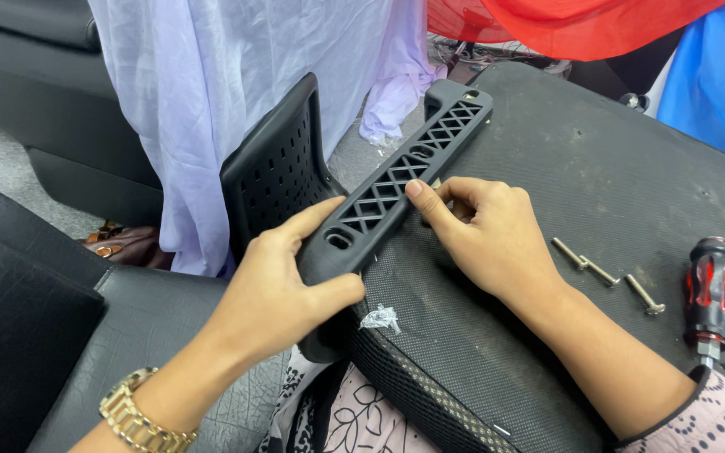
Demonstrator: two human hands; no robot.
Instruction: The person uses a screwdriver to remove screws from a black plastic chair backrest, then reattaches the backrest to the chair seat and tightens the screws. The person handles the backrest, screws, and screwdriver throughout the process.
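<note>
A long black plastic armrest piece (404,172) with a lattice of diamond-shaped holes lies along the edge of a black mesh seat cushion (564,176). My left hand (283,285) grips its near end, thumb across the end and forefinger along the top. My right hand (484,235) rests against the right side of the piece at its middle, fingers curled, fingertips touching the plastic; whether they pinch something small I cannot tell. A gold watch (136,415) is on my left wrist.
Three metal bolts (602,273) lie on the cushion right of my right hand. A screwdriver with a red and black handle (709,294) lies further right. A perforated black plastic panel (274,168) stands behind the armrest piece. White cloth (228,101) hangs behind. A scrap of clear plastic (379,319) sits near the cushion edge.
</note>
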